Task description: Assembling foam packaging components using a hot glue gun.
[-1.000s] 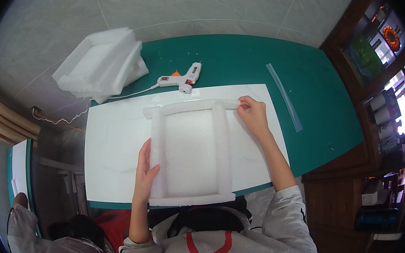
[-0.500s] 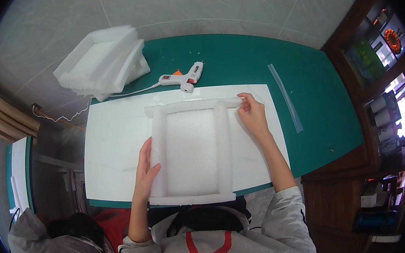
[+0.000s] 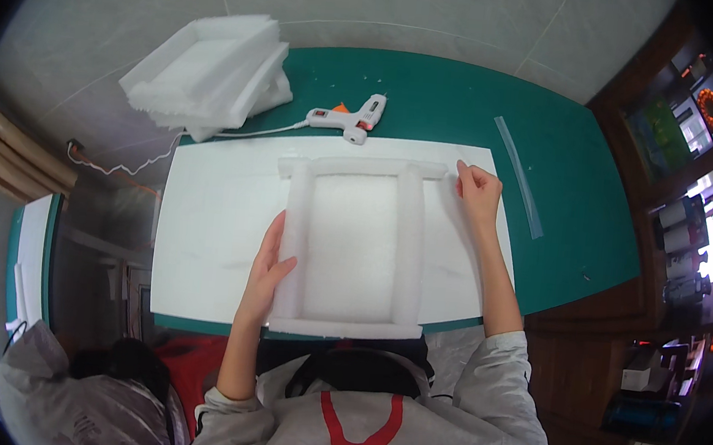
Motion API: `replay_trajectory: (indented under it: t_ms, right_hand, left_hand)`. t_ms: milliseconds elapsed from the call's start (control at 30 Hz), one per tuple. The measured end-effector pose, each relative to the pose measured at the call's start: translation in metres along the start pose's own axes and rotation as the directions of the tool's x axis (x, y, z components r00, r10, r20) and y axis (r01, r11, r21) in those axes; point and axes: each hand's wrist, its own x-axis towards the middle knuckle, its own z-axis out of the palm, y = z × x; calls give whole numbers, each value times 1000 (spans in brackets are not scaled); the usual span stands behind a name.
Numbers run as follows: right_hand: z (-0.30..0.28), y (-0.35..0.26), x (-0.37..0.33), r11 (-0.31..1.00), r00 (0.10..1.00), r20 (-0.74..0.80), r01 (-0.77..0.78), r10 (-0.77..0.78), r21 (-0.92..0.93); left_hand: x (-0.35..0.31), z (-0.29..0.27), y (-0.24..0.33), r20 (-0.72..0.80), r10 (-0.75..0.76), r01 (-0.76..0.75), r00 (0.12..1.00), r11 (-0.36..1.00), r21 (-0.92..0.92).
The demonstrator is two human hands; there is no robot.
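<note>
A shallow white foam tray (image 3: 351, 247), a flat sheet with foam strips along its sides, lies on a white board (image 3: 220, 236) at the table's near edge. My left hand (image 3: 269, 267) grips its left side, thumb over the strip and fingers along the outer face. At the far right corner the top strip (image 3: 361, 167) juts past the side strip. Just right of that end, apart from the foam, is my right hand (image 3: 479, 191), its fingers pinched together above the board. Whatever may be between those fingertips is too small to make out.
A white hot glue gun (image 3: 353, 120) rests beyond the board, its cord running left. Stacked foam trays (image 3: 208, 74) stand at the back left of the green table (image 3: 444, 94). A clear plastic strip (image 3: 520, 177) lies to the right. Another person's sleeve (image 3: 46, 373) shows at lower left.
My right hand has let go of the tray's far right corner and moved away to the right. My left hand stays on the left side. The whole view has shifted slightly.
</note>
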Motion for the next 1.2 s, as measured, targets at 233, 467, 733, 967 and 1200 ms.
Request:
replay_trajectory:
  t_ms: [233,467,733,967,1200]
  right_hand:
    - [1,-2,-2,990,918,374,-101,130,-96]
    - [0,-17,-27,984,841,513,-126,172,-123]
    - [-1,-15,-54,983,858,489,-183,156,9]
    - [-1,-11,-61,970,884,440,-222,158,97]
    - [0,-3,-64,965,896,426,-209,124,159]
  left_hand:
    - [4,-2,-3,15,-31,31,999,1000,4]
    - [5,-6,-10,44,-14,16,999,999,-48]
    - [5,-6,-12,32,-6,7,999,999,-41]
    - [5,-5,-12,23,5,-4,1000,1000,-26]
    - [4,-5,-12,-18,-22,22,1000,1000,10]
